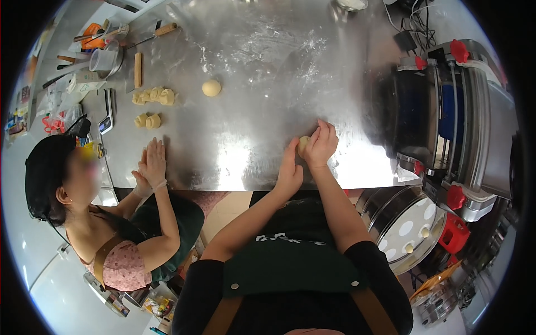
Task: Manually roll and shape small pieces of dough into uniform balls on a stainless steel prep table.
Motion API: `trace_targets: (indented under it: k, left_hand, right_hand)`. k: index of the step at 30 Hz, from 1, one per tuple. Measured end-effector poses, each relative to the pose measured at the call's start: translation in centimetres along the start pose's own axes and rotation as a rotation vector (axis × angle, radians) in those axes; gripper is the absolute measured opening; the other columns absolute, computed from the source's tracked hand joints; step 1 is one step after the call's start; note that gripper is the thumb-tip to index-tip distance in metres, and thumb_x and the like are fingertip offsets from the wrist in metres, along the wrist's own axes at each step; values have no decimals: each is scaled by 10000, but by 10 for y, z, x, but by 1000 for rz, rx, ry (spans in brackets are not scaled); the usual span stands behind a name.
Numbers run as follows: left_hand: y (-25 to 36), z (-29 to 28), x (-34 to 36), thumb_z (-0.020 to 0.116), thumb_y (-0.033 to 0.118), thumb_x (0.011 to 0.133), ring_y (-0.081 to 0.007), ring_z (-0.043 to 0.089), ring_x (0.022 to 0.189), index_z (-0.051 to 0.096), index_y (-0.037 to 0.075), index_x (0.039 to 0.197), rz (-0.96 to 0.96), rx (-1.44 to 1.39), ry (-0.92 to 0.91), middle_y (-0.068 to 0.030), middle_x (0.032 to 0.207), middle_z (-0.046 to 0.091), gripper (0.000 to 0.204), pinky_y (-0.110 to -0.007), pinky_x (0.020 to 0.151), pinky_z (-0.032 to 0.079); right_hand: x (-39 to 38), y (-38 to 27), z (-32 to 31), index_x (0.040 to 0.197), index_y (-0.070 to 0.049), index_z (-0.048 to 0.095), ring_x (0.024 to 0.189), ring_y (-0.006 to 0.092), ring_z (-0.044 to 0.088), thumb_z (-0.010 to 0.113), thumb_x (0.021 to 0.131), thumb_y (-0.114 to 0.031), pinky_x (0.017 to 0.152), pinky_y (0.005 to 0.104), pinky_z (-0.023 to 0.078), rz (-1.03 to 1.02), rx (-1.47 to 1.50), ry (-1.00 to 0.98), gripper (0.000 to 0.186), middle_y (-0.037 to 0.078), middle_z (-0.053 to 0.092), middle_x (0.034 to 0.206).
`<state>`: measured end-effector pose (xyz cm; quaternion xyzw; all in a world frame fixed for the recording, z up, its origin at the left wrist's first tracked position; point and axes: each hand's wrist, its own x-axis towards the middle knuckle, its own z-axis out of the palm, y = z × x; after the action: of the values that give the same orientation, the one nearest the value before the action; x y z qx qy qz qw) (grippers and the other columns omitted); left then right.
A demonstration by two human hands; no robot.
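- So the person in the dark green apron (pixel 290 268) is working right at the near edge of the metal counter (pixel 268 120), with both hands up over it.
- The dough (pixel 303 146) is sitting between those two hands, mostly hidden, just a pale bit peeking out.
- Right hand (pixel 322 146) is curling over the dough from the right side, so that grip is cupping it.
- Left hand (pixel 288 170) is meeting it from the other side, fingers pointing up and resting against the dough, so that grip is holding it too.
- Further up and to the left, a smooth ball (pixel 211 87) is sitting by itself, with flour (pixel 262 47) lying scattered beyond it.
- Left of that, a row of lumps (pixel 153 96) is lying above two cut pieces (pixel 147 120), and a wooden stick (pixel 138 70) is resting just above the row.
- A scale (pixel 106 111) is standing near the left edge.
- A co-worker (pixel 125 265) is sitting or standing on the left, palms pressing together; can't tell if anything's between them.
- Over on the right, a machine with red knobs (pixel 474 111) is taking up the counter's end, and a round steamer (pixel 393 254) below is holding two small balls (pixel 409 248).
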<state>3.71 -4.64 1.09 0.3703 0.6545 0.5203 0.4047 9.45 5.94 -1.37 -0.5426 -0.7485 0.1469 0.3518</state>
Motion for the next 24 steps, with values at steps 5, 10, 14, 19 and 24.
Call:
trace_targets:
  k: [5,10,14,19,24]
  left_hand:
    - [15,-4,25,369,-126,709,-329,294,1345,253,-25,1409,-165,113,-168,-214,1420,320,716,-381,1108,233]
    - [17,8,-6,379,-118,718,-335,290,1343,253,-35,1405,-18,79,-58,-218,1423,312,704,-373,1110,223]
    - [22,6,-3,375,-115,720,-330,274,1351,242,-47,1405,-27,-26,88,-222,1431,296,701,-374,1117,204]
    - [23,1,3,364,-117,715,-330,253,1362,203,-52,1415,-9,59,91,-225,1445,267,722,-383,1124,186]
    - [19,5,-8,358,-116,710,-336,234,1370,177,-59,1419,-30,14,101,-228,1462,234,734,-386,1127,180]
  right_hand:
    - [-3,12,1,1038,-72,603,838,312,580,525,841,-85,722,405,430,62,58,-89,212,107,611,966]
    - [-10,6,-9,1023,-83,608,825,295,582,525,852,-89,723,395,423,62,73,-46,190,90,614,951]
    - [11,-12,2,1016,-82,604,847,282,576,515,872,-101,745,386,411,-11,113,-50,170,84,613,944]
    - [24,-15,9,1015,-80,601,862,266,574,514,885,-111,752,381,402,42,136,-94,160,83,609,933]
    - [18,-28,6,994,-89,606,833,246,575,531,874,-109,736,387,386,152,184,-176,143,65,606,893]
